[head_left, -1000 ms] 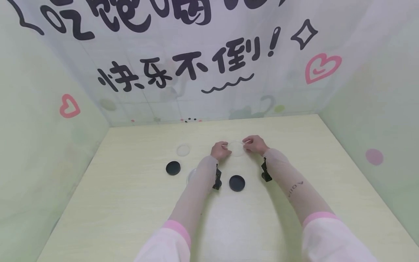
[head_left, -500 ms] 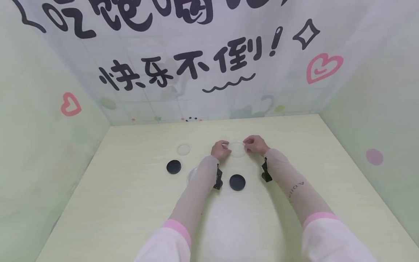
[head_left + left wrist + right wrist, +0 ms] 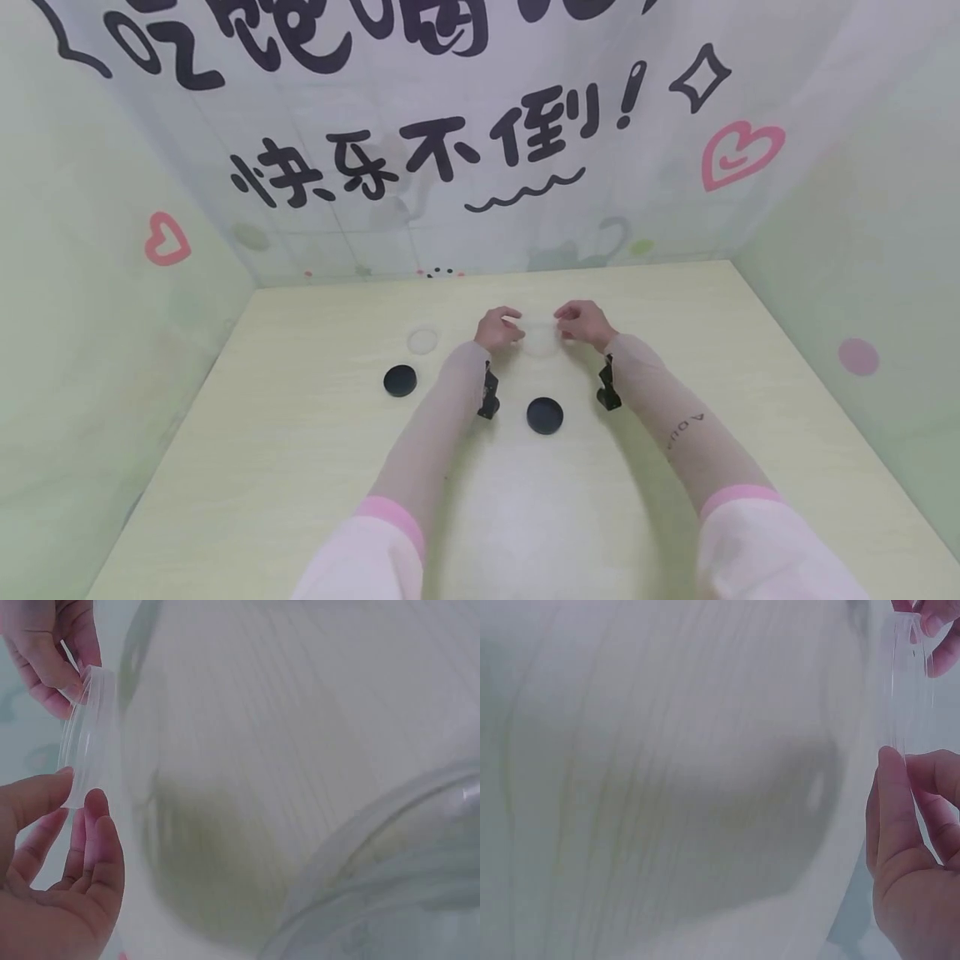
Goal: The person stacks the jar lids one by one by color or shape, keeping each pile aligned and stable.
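A clear, shallow, round plastic lid [image 3: 91,739] is held up on edge in the wrist views. My left hand [image 3: 498,329] pinches one side of it, with thumb and fingertips at the rim. On the opposite side, my right hand [image 3: 587,323] pinches the rim between thumb and fingers. From the head, the lid [image 3: 540,337] shows only as a faint ring between both hands. Nearer to me on the table lies a round black shallow dish [image 3: 545,416]. A large clear round piece [image 3: 390,915] fills the lower right of the left wrist view.
Another black dish [image 3: 400,381] lies left of the left forearm, with a thin clear disc [image 3: 422,341] behind it. The pale wooden table [image 3: 262,467] meets a printed cloth backdrop [image 3: 420,225] at its far edge, and pale walls rise at both sides.
Both hands have shifted slightly away from me, the left also a little to the left, keeping the clear lid between them. The left forearm now covers the clear piece that showed beside it.
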